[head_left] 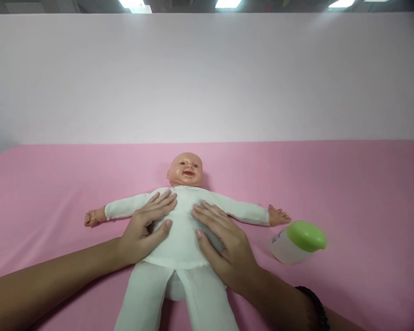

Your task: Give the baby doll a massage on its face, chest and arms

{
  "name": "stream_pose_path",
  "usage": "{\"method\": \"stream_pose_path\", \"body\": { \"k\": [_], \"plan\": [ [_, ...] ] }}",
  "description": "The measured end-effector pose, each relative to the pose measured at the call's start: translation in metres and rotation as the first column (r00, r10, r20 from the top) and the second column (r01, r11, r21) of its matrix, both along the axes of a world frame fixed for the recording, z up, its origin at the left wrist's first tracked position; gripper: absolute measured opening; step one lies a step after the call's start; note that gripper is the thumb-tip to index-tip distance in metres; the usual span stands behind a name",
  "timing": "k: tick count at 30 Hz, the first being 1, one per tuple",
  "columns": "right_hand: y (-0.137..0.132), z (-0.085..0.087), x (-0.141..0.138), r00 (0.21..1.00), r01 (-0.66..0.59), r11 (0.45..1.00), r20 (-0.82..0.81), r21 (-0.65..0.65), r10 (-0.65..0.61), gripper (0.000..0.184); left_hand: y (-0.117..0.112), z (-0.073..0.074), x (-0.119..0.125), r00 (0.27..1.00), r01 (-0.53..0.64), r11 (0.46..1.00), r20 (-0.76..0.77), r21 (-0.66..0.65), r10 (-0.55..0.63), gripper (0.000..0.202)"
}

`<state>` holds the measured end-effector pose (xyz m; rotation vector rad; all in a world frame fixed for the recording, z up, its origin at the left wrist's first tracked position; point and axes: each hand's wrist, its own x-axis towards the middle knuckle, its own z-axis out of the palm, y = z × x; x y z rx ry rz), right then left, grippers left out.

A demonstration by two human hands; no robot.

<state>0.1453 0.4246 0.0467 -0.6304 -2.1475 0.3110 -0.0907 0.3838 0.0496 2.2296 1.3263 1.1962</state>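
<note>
A baby doll (184, 243) in a white cloth suit lies on its back, its arms spread wide and its bald head away from me. My left hand (146, 230) rests open on the left side of its chest, fingers pointing up toward the shoulder. On the right side of the chest lies my right hand (227, 246), open as well, thumb apart from the fingers. Neither hand grips anything. The doll's feet fall below the picture's edge. Right of my right hand, by the doll's hand, is a translucent white bottle (286, 248) with a green cap (307, 236).
Pink cloth (365, 193) covers the table under the doll, with some creases at the left. Behind it rises a plain white partition (207, 78). Ceiling lights (228, 3) show above its top edge. A dark band (313, 305) circles my right wrist.
</note>
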Motion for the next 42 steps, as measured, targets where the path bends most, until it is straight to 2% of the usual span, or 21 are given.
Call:
{"method": "stream_pose_path", "body": {
  "k": [2, 4, 8, 12, 14, 16, 18, 21, 23, 26, 29, 32, 36, 39, 42],
  "plan": [
    [0.0004, -0.0003, 0.0002, 0.996, -0.054, 0.997, -0.073, 0.049, 0.058, 0.032, -0.0003, 0.0002, -0.0002, 0.998, 0.06, 0.994, 0.014, 0.096, -0.061, 0.045],
    [0.0017, 0.0012, 0.0015, 0.987, -0.149, 0.987, -0.054, 0.055, 0.152, 0.034, -0.0005, 0.0021, -0.0003, 0.993, 0.12, 0.984, 0.005, 0.13, -0.121, 0.046],
    [0.0042, 0.0056, 0.0049, 0.964, -0.232, 0.97, 0.117, -0.072, 0.239, 0.046, 0.0002, 0.0065, -0.0008, 0.983, 0.169, 0.985, -0.073, 0.018, -0.168, 0.053],
    [0.0041, 0.0055, 0.005, 0.957, -0.175, 0.973, 0.205, -0.148, 0.203, 0.054, 0.0007, 0.0054, -0.0015, 0.984, 0.069, 0.992, -0.156, -0.11, -0.086, 0.057],
    [0.0031, 0.0036, 0.0039, 0.973, -0.121, 0.983, 0.18, -0.136, 0.144, 0.053, 0.0005, 0.0032, -0.0019, 0.986, 0.027, 0.993, -0.163, -0.114, -0.046, 0.059],
    [0.002, 0.0017, 0.0031, 0.988, -0.078, 0.992, 0.126, -0.095, 0.089, 0.05, 0.0003, 0.0016, -0.0021, 0.989, 0.02, 0.998, -0.143, -0.061, -0.028, 0.059],
    [0.001, 0.0008, 0.0029, 0.994, -0.078, 0.997, 0.075, -0.03, 0.08, 0.045, 0.0003, 0.0016, -0.0017, 0.993, 0.051, 0.998, -0.109, 0.031, -0.048, 0.055],
    [0.0008, 0.0014, 0.0034, 0.985, -0.168, 0.985, 0.05, 0.047, 0.165, 0.044, 0.001, 0.0043, -0.0009, 0.986, 0.156, 0.979, -0.072, 0.133, -0.148, 0.052],
    [0.0016, 0.0023, 0.0041, 0.973, -0.224, 0.974, 0.071, 0.037, 0.221, 0.047, 0.0019, 0.0062, -0.0012, 0.977, 0.209, 0.967, -0.081, 0.146, -0.199, 0.053],
    [0.0036, 0.0031, 0.005, 0.961, -0.229, 0.973, 0.151, -0.026, 0.231, 0.052, 0.003, 0.0072, -0.003, 0.965, 0.233, 0.967, -0.146, 0.102, -0.217, 0.056],
    [0.0044, 0.0033, 0.0055, 0.953, -0.166, 0.984, 0.245, -0.072, 0.178, 0.057, 0.0028, 0.0062, -0.0043, 0.96, 0.193, 0.981, -0.208, 0.018, -0.185, 0.059],
    [0.0026, 0.0022, 0.0049, 0.966, -0.075, 0.995, 0.244, -0.06, 0.087, 0.058, 0.0014, 0.0048, -0.0035, 0.965, 0.115, 0.993, -0.234, -0.02, -0.116, 0.06],
    [-0.0002, -0.0008, 0.0033, 0.996, 0.009, 0.999, 0.094, 0.037, -0.012, 0.046, 0.0001, 0.0034, -0.0017, 0.979, 0.082, 0.993, -0.191, 0.086, -0.064, 0.056],
    [0.0007, -0.0008, 0.0031, 0.998, -0.065, 0.993, 0.024, 0.1, 0.063, 0.038, 0.0001, 0.0034, -0.0015, 0.981, 0.165, 0.963, -0.138, 0.211, -0.138, 0.053],
    [0.0036, 0.0013, 0.0041, 0.986, -0.165, 0.979, 0.042, 0.116, 0.161, 0.041, 0.0007, 0.0046, -0.0024, 0.966, 0.238, 0.948, -0.157, 0.212, -0.208, 0.055]
  ]
}}
